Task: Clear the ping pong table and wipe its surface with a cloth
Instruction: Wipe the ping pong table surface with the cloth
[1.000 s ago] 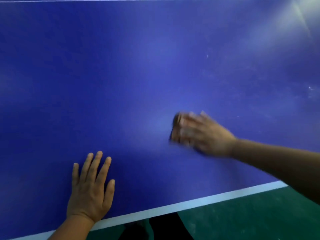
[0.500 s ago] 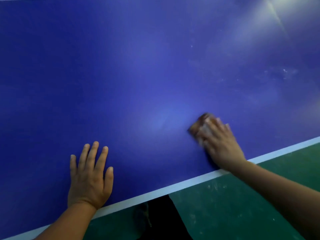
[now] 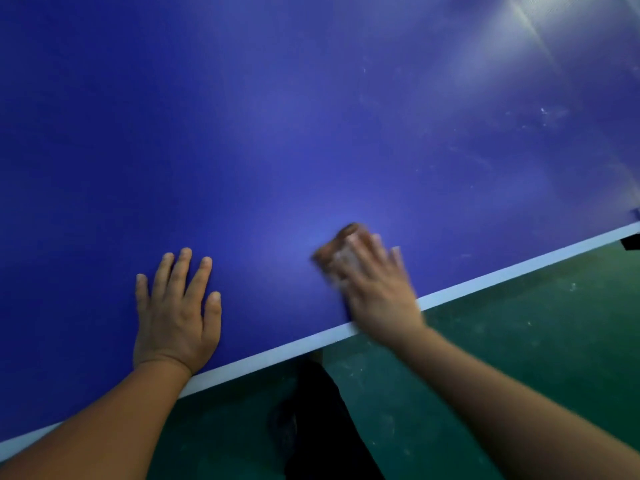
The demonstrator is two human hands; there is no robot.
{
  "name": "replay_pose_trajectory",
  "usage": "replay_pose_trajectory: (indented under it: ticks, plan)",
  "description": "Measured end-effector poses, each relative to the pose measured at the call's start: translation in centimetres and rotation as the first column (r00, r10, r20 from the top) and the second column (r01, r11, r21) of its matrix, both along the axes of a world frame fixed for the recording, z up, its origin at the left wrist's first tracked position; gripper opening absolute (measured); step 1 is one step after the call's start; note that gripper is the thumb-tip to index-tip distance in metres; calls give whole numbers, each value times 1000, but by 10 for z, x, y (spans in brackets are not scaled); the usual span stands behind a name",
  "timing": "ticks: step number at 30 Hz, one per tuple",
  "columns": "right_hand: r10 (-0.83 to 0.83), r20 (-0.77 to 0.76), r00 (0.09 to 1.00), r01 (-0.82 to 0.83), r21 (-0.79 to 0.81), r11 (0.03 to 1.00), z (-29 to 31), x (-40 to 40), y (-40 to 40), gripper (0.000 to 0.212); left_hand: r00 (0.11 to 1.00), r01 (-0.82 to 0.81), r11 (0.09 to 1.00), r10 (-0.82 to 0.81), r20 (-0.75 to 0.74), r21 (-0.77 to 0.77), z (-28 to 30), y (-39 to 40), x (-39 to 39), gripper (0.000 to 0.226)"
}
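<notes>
Across the blue ping pong table, which fills nearly all we can see, the biggest change is in our own view: the white edge line now cuts more steeply across the frame and the table's right end has come into sight. Beyond that near edge lies a scuffed green floor. Our right hand, which a second ago was wiping further out on the blue, has pulled back to the near edge, its fingers spread flat and pressing the brownish cloth down, blurred in mid-stroke. Our left hand has stayed flat on the table, fingers straight, holding nothing. We judge the near strip is being finished, while pale smudges far right are left to wipe.
</notes>
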State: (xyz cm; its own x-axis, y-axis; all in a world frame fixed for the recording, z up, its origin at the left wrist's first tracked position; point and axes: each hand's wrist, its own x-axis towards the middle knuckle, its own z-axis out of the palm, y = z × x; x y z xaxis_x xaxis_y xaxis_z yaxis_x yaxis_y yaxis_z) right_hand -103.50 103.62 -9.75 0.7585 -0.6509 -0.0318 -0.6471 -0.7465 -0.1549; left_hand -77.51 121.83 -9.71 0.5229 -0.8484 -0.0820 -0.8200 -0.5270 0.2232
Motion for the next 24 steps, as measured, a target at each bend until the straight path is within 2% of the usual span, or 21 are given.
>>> replay_pose_trajectory:
  ticks: [2,3,5,6,7,8,9,10,11,12,13,14,15,17,19,20,22,24]
  plan:
    - [-263,-62,963,264,8,964,3,-38,-46,52,1000,5,1000,-5,4,0,0,1,0,62]
    - [-437,-91,895,442,38,896,7,-53,-67,53,1000,7,1000,-7,4,-1,-1,1,0,62]
    - [-716,-116,689,725,90,683,15,-62,-94,55,1000,3,1000,-3,1,-3,-1,1,0,62]
    - [-799,-119,589,808,102,580,18,-54,-99,54,1000,1,1000,-1,-2,-4,-1,1,0,62]
    - [-842,-121,526,851,90,518,19,-39,-97,54,1000,2,1000,-2,-4,-5,-1,2,0,62]
    - [-844,-116,523,852,66,519,20,-19,-89,53,1000,3,1000,-3,-7,-6,-1,2,0,62]
    - [-799,-93,593,805,47,592,19,2,-74,53,1000,2,1000,-3,-9,-9,-2,2,1,62]
    - [-689,-61,722,691,34,722,15,22,-52,54,1000,0,1000,0,-9,-11,-2,2,1,62]
    - [-504,-32,863,505,26,863,12,39,-26,54,1000,-4,1000,4,-7,-12,-2,2,2,63]
    - [-271,-32,962,272,38,962,11,47,2,53,1000,-6,1000,6,-5,-11,-2,2,2,63]
    - [-57,-32,998,58,42,997,9,45,23,51,1000,-6,1000,5,-4,-12,-2,2,1,63]
    - [90,-25,996,-89,45,995,6,34,31,50,1000,-4,1000,4,-5,-16,-2,2,1,63]
    - [160,-21,987,-159,40,986,3,18,24,49,1000,-4,1000,3,-7,-23,-2,2,1,63]
    - [77,-60,995,-76,25,997,-1,-17,-13,50,1000,-3,999,2,-11,-34,-1,2,2,62]
    - [-212,-73,975,214,27,976,3,-49,-59,52,1000,-2,999,1,-16,-36,-1,1,3,62]
    - [-380,-79,922,384,53,922,7,-63,-81,54,1000,-2,999,2,-17,-36,-1,1,3,62]
    - [-645,-98,758,653,105,750,16,-79,-114,53,1000,-7,999,7,-19,-38,-2,2,2,62]
    - [-749,-116,652,758,103,644,21,-78,-130,53,1000,-16,999,16,-9,-44,-3,3,1,63]
